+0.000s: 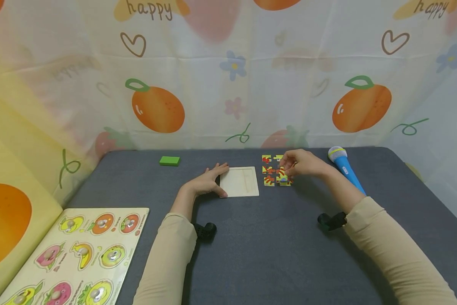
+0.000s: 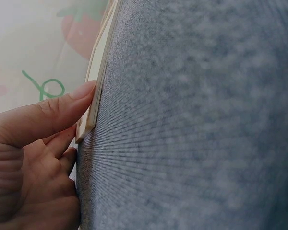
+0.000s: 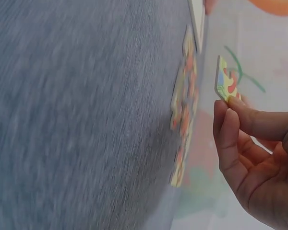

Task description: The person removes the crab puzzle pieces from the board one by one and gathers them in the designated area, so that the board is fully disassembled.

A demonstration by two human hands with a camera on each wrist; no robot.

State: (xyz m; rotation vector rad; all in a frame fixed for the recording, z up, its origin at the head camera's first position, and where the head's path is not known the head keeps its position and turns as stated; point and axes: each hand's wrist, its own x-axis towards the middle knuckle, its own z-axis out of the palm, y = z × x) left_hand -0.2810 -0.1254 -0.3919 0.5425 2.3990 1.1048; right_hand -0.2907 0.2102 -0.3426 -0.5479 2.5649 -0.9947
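My left hand (image 1: 209, 180) holds a shallow wooden puzzle tray (image 1: 237, 182) by its left side. In the left wrist view the thumb lies along the tray's near edge (image 2: 99, 79), with the other fingers partly hidden behind. Between thumb and fingertips, my right hand (image 1: 303, 163) pinches a yellow, red and blue jigsaw piece (image 3: 225, 82), raised above the table in the right wrist view. Beneath and beside that hand lie several loose jigsaw pieces (image 1: 268, 170), yellow with red, just right of the tray; the hand hides some of them.
A blue toy microphone (image 1: 346, 169) lies behind the right forearm. Farther back on the left is a green block (image 1: 169, 161). A fruit peg puzzle board (image 1: 95, 250) covers the near left corner of the grey table (image 1: 258, 245). A printed curtain (image 1: 236, 106) hangs behind.
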